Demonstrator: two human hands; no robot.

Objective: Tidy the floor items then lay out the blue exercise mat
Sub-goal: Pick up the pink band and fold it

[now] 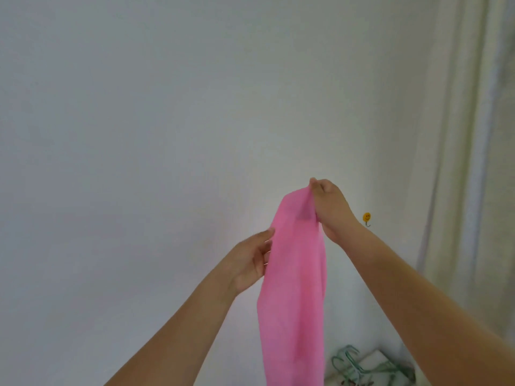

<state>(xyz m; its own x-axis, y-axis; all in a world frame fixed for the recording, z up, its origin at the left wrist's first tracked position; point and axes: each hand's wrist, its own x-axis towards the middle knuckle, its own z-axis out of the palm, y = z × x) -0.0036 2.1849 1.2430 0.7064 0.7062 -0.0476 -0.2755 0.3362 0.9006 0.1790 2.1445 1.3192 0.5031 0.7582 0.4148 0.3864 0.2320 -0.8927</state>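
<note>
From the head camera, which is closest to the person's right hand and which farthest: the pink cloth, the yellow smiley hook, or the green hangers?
1. pink cloth: pinched at its top by the right hand, hanging down.
2. yellow smiley hook: on the wall, just right of the wrist.
3. green hangers: far below, near the bottom edge, in a pile.

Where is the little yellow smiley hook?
The smiley hook is stuck on the wall, right of middle in the head view, just right of the right hand holding up the pink cloth, left of the curtain.
</note>
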